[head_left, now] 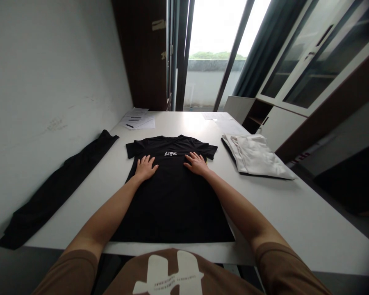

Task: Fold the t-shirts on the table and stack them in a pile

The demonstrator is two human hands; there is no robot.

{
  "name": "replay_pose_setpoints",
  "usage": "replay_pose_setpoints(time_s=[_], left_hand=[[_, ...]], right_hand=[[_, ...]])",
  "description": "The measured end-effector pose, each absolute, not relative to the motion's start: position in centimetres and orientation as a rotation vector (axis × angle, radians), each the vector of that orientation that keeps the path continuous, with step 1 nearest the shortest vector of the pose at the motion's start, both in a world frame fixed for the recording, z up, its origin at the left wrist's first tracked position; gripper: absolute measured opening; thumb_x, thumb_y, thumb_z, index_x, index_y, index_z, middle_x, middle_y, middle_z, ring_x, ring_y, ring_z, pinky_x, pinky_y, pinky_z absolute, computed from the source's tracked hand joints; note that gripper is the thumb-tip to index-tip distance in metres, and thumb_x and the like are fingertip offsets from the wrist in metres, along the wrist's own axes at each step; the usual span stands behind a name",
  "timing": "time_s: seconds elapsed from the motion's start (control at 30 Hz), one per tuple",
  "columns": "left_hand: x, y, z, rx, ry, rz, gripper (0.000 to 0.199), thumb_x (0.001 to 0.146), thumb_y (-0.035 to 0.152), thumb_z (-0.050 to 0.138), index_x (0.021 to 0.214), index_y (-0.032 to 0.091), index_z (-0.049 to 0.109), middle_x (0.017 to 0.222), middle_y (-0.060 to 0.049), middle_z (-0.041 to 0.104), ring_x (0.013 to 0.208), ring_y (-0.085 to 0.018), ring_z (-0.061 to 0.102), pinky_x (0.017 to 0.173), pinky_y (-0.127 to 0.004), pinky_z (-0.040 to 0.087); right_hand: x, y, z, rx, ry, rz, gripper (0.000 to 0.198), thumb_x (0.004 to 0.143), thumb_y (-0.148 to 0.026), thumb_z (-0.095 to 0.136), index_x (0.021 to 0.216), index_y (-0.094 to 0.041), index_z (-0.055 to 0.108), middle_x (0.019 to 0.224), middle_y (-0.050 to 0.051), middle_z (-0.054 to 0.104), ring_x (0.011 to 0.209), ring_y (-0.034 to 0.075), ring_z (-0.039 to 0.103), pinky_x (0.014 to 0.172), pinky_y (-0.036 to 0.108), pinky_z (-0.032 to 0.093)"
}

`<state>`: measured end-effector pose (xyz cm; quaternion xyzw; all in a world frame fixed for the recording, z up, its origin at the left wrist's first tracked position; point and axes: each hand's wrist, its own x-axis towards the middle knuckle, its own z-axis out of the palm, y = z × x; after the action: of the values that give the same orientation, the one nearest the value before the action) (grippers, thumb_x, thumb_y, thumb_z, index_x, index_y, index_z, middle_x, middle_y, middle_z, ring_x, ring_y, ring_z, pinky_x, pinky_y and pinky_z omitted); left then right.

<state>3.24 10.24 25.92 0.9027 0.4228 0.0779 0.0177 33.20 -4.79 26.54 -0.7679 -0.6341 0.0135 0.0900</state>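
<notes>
Left hand (145,167) and right hand (197,163), spread wide, rest atop the black T-shirt (172,196).

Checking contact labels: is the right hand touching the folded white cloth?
Apart. The head view shows white tabletop between the right hand and the folded white cloth; the hand is on the black T-shirt.

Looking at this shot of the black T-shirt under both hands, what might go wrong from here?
1. The left hand and right hand lie flat on the black T-shirt; uneven sliding might wrinkle it or skew the white print.
2. Its hem is close to the near edge of the table, so a pull toward the body could drag it over.
3. The pale folded cloth sits by the right edge; a bump might knock it off.
</notes>
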Motion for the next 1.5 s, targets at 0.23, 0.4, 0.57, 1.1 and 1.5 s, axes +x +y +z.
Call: replay_pose_setpoints(time_s=[0.23, 0.4, 0.57, 1.1, 1.5], left_hand=[[3.3, 10.1, 26.1, 2.879, 1.078, 0.226, 0.068, 0.102, 0.063, 0.038, 0.159, 0.026, 0.039, 0.168, -0.008, 0.028, 0.157, -0.031, 0.018, 0.125, -0.054, 0.019], [2.2, 12.3, 25.8, 2.792, 1.29, 0.165, 0.07, 0.102, 0.065, 0.032, 0.16, 0.025, 0.037, 0.169, -0.01, 0.026, 0.156, -0.033, 0.02, 0.124, -0.056, 0.018], [1.3, 13.6, 25.8, 2.777, 1.379, 0.148, 0.069, 0.102, 0.062, 0.034, 0.159, 0.023, 0.039, 0.168, -0.01, 0.028, 0.155, -0.031, 0.023, 0.125, -0.05, 0.02], [2.7, 9.9, 26.9, 2.895, 1.01, 0.108, 0.08, 0.098, 0.075, 0.032, 0.163, 0.028, 0.03, 0.171, -0.006, 0.021, 0.158, -0.029, 0.015, 0.126, -0.051, 0.013], [2.5, 10.4, 26.6, 2.879, 1.083, 0.138, 0.078, 0.098, 0.075, 0.033, 0.162, 0.028, 0.033, 0.17, -0.007, 0.023, 0.157, -0.03, 0.016, 0.126, -0.053, 0.014]], right_hand=[[29.4, -4.4, 26.7, -1.973, -2.208, 0.11, 0.068, 0.104, -0.067, 0.036, 0.162, -0.032, 0.035, 0.169, 0.004, 0.022, 0.157, 0.028, 0.011, 0.127, 0.051, 0.011], [33.1, -4.1, 26.4, -2.27, -1.915, 0.091, 0.066, 0.105, -0.065, 0.034, 0.161, -0.03, 0.038, 0.168, 0.005, 0.024, 0.156, 0.029, 0.014, 0.126, 0.053, 0.012], [35.2, -4.8, 26.6, -2.398, -1.783, -0.031, 0.067, 0.104, -0.064, 0.036, 0.16, -0.027, 0.039, 0.168, 0.008, 0.025, 0.157, 0.031, 0.01, 0.126, 0.055, 0.008], [31.5, -4.6, 26.4, -2.207, -2.063, 0.152, 0.076, 0.103, -0.071, 0.028, 0.165, -0.027, 0.026, 0.17, 0.006, 0.013, 0.157, 0.028, 0.006, 0.127, 0.051, 0.006], [29.2, -5.2, 27.1, -2.036, -2.182, 0.001, 0.073, 0.103, -0.07, 0.031, 0.164, -0.03, 0.029, 0.17, 0.005, 0.014, 0.158, 0.027, 0.006, 0.127, 0.051, 0.004]])
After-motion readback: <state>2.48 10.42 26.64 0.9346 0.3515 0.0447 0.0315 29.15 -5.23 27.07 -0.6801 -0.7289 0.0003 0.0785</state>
